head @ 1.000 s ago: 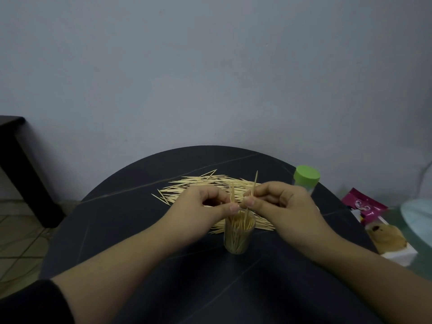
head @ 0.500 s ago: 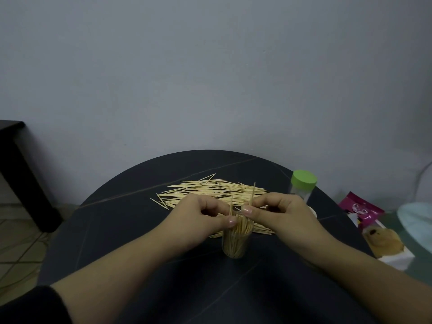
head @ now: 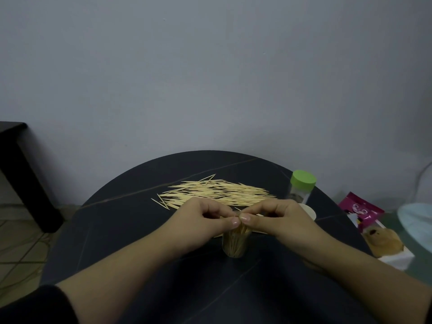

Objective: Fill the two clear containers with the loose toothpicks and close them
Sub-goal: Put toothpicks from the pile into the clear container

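While both hands met over the open container (head: 233,252), which stood on the dark round table (head: 131,230) slightly toward 6 o'clock from its centre, the left hand (head: 205,222) and right hand (head: 281,218) had their fingers curled in. Thumbs and forefingers pinched the tops of the upright toothpicks (head: 236,237) that packed it. Loose toothpicks (head: 217,191) lay heaped at 12 o'clock from the container. At 2 o'clock, by the table's edge, stood a second container (head: 300,195) with its green lid (head: 303,180) on.

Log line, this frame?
step: filling container | left hand: pinching toothpicks at mouth | right hand: same | loose pile: behind hands | green-lid jar: closed
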